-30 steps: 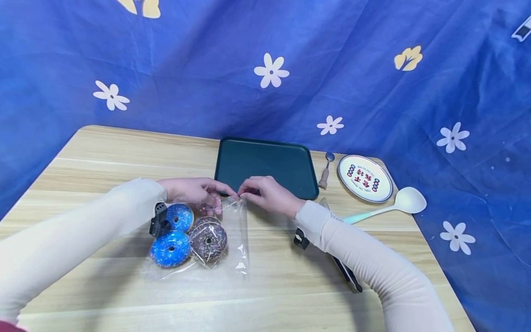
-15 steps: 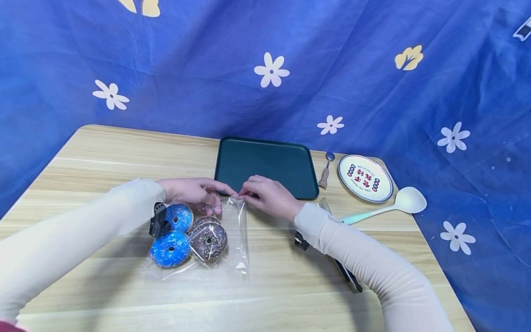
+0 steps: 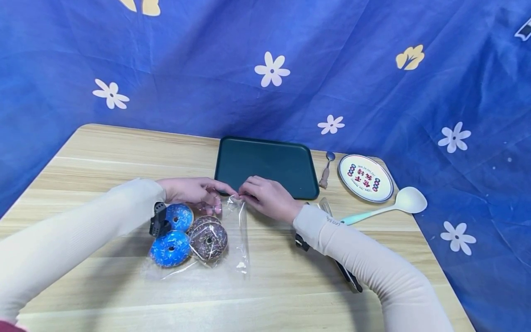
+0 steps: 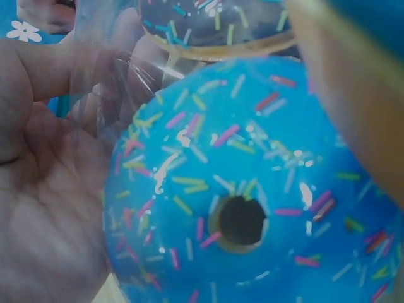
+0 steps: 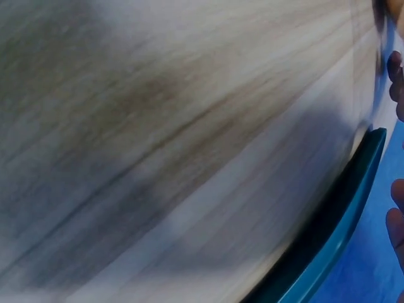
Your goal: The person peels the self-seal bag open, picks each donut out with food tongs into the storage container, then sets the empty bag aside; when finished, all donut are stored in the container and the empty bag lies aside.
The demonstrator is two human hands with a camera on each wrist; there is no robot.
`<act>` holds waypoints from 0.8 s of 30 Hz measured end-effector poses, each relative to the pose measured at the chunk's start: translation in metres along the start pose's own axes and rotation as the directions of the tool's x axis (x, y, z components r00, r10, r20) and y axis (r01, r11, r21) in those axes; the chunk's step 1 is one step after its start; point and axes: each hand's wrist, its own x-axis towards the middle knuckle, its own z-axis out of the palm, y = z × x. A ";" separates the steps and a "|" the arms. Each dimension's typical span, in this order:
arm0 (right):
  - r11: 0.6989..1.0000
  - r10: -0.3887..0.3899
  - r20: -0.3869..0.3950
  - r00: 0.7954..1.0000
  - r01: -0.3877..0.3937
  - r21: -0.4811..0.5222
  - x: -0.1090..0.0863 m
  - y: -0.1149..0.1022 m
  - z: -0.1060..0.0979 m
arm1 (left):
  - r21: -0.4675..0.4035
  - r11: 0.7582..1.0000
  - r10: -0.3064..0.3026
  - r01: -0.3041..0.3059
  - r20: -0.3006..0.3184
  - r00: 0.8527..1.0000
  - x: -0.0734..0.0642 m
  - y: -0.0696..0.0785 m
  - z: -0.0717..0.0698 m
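A clear plastic bag (image 3: 238,235) lies on the table with sprinkled donuts in it. Two are blue, the nearer blue donut (image 3: 161,251) filling much of the left wrist view. To their right, a brown donut (image 3: 217,237) overlaps another brown one. My left hand (image 3: 191,191) holds the bag's far edge, its index finger stretched toward the corner; clear film passes by its thumb and fingers in the left wrist view. At that same far right corner, my right hand (image 3: 268,197) pinches the edge with curled fingers. Its fingertips partly hide the film there.
Just beyond my hands lies a dark green tray (image 3: 265,161). Further right are a small spoon (image 3: 325,173), a printed plate (image 3: 365,179) and a white ladle (image 3: 408,200) with a mint handle. Tongs (image 3: 347,276) lie partly under my right forearm.
My right hand has shifted very slightly at the bag's corner, and its fingers have closed in a little. The left hand, bag and donuts stay nearly where they were.
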 end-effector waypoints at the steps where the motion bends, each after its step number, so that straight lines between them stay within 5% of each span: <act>1: 1.000 -0.007 -0.006 1.000 0.007 0.003 -0.001 0.000 0.000 | -0.005 1.000 -0.002 0.002 0.000 1.000 0.000 0.000 0.000; 12: 0.993 -0.118 -0.104 0.988 0.117 -0.015 -0.005 0.001 0.004 | -0.023 1.000 -0.008 0.008 0.000 1.000 0.002 0.002 0.001; 24: 0.973 -0.193 -0.065 0.979 0.182 -0.140 0.000 0.000 0.000 | -0.035 0.999 -0.014 0.015 0.027 1.000 0.001 0.002 0.000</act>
